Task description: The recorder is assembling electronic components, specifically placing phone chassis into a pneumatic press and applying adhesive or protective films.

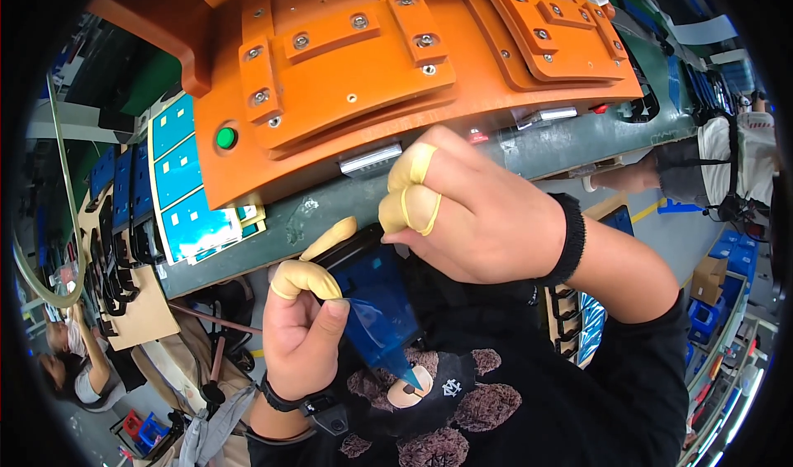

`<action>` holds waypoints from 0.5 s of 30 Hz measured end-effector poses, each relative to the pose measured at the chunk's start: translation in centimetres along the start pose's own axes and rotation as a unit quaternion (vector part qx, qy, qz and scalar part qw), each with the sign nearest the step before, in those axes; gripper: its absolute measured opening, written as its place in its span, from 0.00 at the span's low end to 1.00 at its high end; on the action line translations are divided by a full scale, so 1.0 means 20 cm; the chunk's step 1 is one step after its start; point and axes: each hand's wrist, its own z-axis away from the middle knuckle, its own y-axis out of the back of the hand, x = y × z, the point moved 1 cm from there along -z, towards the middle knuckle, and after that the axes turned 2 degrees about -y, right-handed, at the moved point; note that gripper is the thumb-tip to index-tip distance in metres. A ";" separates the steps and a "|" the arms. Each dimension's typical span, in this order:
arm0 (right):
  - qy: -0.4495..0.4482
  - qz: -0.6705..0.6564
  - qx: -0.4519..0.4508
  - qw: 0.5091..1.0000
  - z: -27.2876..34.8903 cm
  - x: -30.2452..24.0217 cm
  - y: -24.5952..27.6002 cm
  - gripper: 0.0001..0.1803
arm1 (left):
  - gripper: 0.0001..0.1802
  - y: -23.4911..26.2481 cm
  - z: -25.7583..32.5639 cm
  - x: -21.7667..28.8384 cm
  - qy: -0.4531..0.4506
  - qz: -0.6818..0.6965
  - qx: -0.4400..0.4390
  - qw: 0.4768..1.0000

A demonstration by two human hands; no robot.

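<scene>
A flat, dark-edged panel [382, 310] covered in glossy blue film is held up in front of my chest, tilted. A pointed flap of the blue film hangs from its lower end. My left hand [304, 335] grips the panel's left edge between thumb and fingers; yellow finger cots cover some of its fingers, and one covered finger stretches along the top edge. My right hand [475, 215], also with yellow finger cots, is closed in a pinch at the panel's upper right corner. Its fingertips hide what exactly lies between them.
A large orange fixture [347, 120] with raised plates, screws and a green button [225, 138] stands on the dark green bench [301, 227] just beyond my hands. Blue-faced sheets [186, 182] lie at its left. Another person [719, 161] is at the far right, one more at far left.
</scene>
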 end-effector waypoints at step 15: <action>-0.007 -0.053 -0.027 0.998 0.12 -0.02 -0.06 0.15 | 0.07 -0.01 0.01 -0.01 0.014 0.010 -0.012 1.000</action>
